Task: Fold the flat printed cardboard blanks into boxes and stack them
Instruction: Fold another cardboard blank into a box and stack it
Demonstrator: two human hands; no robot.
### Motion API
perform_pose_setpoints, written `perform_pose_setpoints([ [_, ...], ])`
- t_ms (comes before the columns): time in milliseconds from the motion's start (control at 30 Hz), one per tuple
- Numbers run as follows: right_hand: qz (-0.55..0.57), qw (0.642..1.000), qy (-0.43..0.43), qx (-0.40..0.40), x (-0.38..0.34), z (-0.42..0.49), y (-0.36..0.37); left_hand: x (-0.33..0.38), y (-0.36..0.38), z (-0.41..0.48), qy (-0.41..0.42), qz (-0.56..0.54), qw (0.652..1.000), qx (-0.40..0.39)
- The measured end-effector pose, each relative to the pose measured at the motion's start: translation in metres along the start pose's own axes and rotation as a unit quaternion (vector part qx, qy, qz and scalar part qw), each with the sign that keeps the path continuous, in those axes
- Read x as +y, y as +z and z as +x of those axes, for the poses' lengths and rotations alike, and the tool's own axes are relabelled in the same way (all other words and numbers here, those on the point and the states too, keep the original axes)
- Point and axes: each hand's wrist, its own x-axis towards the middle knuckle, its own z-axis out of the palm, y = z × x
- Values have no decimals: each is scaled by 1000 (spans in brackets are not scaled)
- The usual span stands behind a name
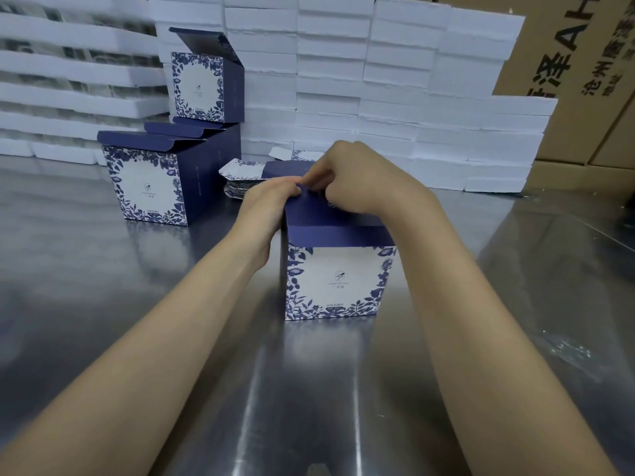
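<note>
Fingers of the left hand (271, 201) and right hand (357, 180) pinched the top flap (330, 219) of the box (340, 283). A hard push could have bent the flap or tipped the box.

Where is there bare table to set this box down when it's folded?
Bare table lies left of the left hand, in front of the stacked boxes, and right of the box, short of the plastic film. Crowded behind the box: flat blanks, then foam slabs.

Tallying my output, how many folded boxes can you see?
3 plainly: held box between left hand and right hand, left box, top box stacked behind it. Others in that row may be hidden.
</note>
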Motion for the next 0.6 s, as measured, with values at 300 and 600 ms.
perform_pose_setpoints([
  [300, 77, 994, 66, 41, 22, -2, -8, 0, -10, 11, 6, 73, 997, -36],
  [600, 64, 988, 109, 84, 31, 4, -7, -2, -9, 10, 18, 71, 997, -35],
])
